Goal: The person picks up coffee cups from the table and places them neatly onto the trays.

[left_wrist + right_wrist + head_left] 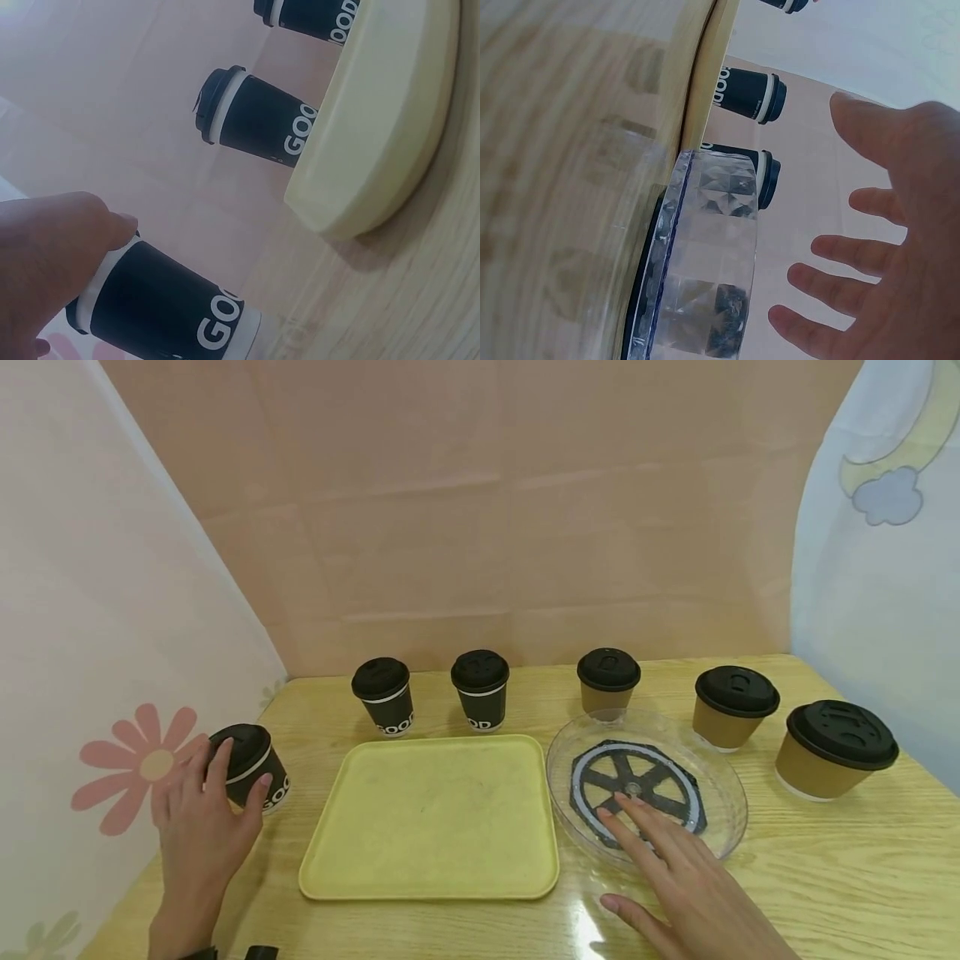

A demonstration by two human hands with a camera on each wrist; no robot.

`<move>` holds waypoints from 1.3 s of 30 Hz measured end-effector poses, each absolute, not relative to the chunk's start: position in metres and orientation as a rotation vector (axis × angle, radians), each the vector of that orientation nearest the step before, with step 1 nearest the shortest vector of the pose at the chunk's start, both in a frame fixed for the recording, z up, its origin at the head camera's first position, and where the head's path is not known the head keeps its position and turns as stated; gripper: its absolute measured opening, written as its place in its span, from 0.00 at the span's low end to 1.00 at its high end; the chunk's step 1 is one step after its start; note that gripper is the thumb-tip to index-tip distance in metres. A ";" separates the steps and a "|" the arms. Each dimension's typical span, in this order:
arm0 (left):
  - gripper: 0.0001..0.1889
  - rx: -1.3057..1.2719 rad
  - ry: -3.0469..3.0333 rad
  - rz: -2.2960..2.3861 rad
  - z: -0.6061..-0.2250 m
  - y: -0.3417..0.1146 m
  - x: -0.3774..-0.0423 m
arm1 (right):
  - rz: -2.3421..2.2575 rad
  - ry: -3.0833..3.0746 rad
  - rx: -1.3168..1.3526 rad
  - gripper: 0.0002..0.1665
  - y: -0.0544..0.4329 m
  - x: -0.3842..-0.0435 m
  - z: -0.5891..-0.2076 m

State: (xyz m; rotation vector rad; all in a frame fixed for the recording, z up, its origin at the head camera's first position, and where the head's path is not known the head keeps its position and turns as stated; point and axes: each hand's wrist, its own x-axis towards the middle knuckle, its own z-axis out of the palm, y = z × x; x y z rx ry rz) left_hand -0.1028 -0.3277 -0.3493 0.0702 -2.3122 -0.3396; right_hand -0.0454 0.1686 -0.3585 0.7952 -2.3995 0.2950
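My left hand (198,814) is at a black lidded paper cup (258,777) at the left of the table. Its fingers and thumb are spread at the lid; in the left wrist view the thumb (82,221) overlaps the lid's edge. Whether they touch is unclear. White letters mark that cup (172,300), which stands on the table. Over the near edge of a clear round plate (731,785) hovers my right hand (675,877), fingers apart and holding nothing. The plate (709,247) has a dark, spoked pattern in its middle.
A yellow rectangular tray (431,818) lies between the hands. Behind it stand two more black cups (390,706) (482,702). Three brown cups with black lids (607,685) (731,714) (825,760) stand behind and right of the plate. Cloth hangs (495,527) around the table.
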 end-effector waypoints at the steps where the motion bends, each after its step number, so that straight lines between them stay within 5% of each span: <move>1: 0.33 0.079 -2.320 -0.336 -0.350 -0.328 -0.103 | 0.297 -2.399 0.800 0.46 0.169 -0.045 -0.359; 19: 0.27 0.148 -2.334 -0.375 -0.354 -0.328 -0.106 | 0.283 -2.470 0.780 0.47 0.170 -0.044 -0.361; 39: 0.31 0.164 -2.394 -0.442 -0.359 -0.330 -0.109 | 0.231 -2.456 0.779 0.35 0.176 -0.047 -0.370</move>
